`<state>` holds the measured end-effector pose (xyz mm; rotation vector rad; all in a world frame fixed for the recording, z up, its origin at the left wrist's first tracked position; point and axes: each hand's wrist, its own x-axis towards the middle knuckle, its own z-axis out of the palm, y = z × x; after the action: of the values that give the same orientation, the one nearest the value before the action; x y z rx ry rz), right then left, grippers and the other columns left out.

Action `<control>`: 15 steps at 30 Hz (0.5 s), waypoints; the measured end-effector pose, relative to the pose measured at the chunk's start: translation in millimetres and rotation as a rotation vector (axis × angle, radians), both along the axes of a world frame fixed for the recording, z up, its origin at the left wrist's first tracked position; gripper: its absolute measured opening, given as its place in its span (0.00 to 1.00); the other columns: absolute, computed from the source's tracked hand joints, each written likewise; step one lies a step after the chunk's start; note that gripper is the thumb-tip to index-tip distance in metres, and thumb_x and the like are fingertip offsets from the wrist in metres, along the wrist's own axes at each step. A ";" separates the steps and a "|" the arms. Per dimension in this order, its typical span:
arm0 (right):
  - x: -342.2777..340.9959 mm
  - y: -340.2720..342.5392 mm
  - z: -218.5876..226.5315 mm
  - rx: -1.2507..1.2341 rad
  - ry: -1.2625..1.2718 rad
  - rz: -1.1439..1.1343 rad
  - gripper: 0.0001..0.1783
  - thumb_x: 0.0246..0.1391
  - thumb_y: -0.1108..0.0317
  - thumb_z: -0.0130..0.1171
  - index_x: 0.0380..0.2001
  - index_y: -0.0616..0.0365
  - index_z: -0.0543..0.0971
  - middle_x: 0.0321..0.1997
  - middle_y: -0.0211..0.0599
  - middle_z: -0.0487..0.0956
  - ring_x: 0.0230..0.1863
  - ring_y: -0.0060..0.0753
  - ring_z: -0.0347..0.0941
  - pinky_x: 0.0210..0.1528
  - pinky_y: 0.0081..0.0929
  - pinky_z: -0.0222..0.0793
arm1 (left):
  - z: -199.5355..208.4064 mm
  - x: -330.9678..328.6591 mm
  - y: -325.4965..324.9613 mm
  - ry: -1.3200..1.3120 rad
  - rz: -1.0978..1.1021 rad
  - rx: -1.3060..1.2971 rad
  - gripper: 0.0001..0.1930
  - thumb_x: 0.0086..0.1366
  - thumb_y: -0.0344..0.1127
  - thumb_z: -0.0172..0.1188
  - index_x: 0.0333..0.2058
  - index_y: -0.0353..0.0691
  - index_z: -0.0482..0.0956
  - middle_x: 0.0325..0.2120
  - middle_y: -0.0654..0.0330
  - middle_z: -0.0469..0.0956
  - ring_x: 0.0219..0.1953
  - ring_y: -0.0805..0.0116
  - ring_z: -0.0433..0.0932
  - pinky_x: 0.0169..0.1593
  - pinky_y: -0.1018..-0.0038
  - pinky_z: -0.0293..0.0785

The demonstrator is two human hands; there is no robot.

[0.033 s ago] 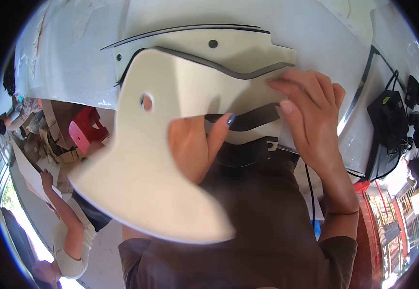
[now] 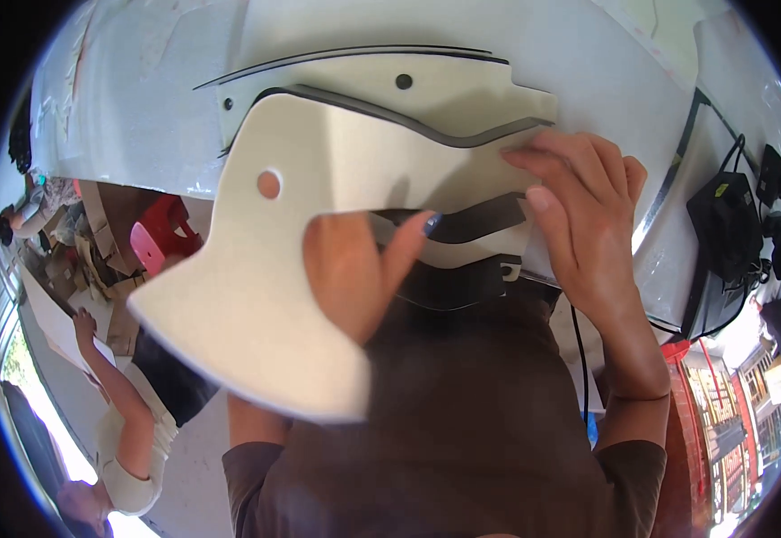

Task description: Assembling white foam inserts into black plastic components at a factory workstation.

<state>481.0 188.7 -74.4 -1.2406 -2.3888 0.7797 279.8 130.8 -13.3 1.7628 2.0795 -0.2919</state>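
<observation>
A large cream curved panel (image 2: 229, 269) with a round hole near its upper left lies uppermost in front of me. Its wide lower lobe hangs past the table's near edge and is slightly blurred. My right hand (image 2: 588, 197) grips the panel's narrow right end, fingertips on its face and thumb at its lower edge. Through the panel's inner curve shows my left hand (image 2: 350, 269), its thumb stretched out to the right and its fingers hidden behind the panel. Beneath lie more cream panels (image 2: 458, 85) with dark edges and small holes.
The pieces lie on a pale grey table (image 2: 588, 54). A black box-shaped device (image 2: 722, 224) with cables sits at the right. Left of the table are a red stool (image 2: 164, 235) and cardboard boxes (image 2: 108, 229). Another person's arm (image 2: 121, 377) holds a white sheet at the lower left.
The panel's lower lobe has swung left and up. My left hand has shifted slightly left with it. The right hand stays nearly in place.
</observation>
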 end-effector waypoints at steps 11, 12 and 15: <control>-69.0 34.7 35.2 -0.005 0.220 0.016 0.09 0.46 0.77 0.60 0.33 0.60 0.76 0.33 0.35 0.74 0.39 0.39 0.68 0.46 0.29 0.62 | -15.0 -56.4 -31.3 -0.792 0.552 0.805 0.27 0.54 0.29 0.61 0.52 0.32 0.62 0.50 0.51 0.65 0.48 0.66 0.66 0.52 0.72 0.61; -83.2 41.0 29.5 0.046 0.261 0.063 0.10 0.46 0.76 0.60 0.34 0.59 0.76 0.32 0.35 0.74 0.39 0.38 0.67 0.46 0.28 0.62 | -20.1 -66.4 -32.9 -0.696 0.415 0.810 0.23 0.53 0.30 0.59 0.49 0.32 0.66 0.48 0.52 0.67 0.47 0.66 0.67 0.52 0.72 0.58; -117.7 45.8 44.0 0.062 0.226 0.154 0.09 0.45 0.75 0.61 0.32 0.57 0.75 0.31 0.33 0.73 0.38 0.35 0.67 0.44 0.28 0.62 | -19.0 -82.9 -26.8 -0.606 0.304 0.765 0.18 0.50 0.32 0.54 0.41 0.35 0.75 0.41 0.58 0.73 0.43 0.68 0.68 0.48 0.72 0.50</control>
<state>363.3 234.5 -30.4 -0.9008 -2.3229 0.8364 197.0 104.0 -32.3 1.5446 2.0439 1.1132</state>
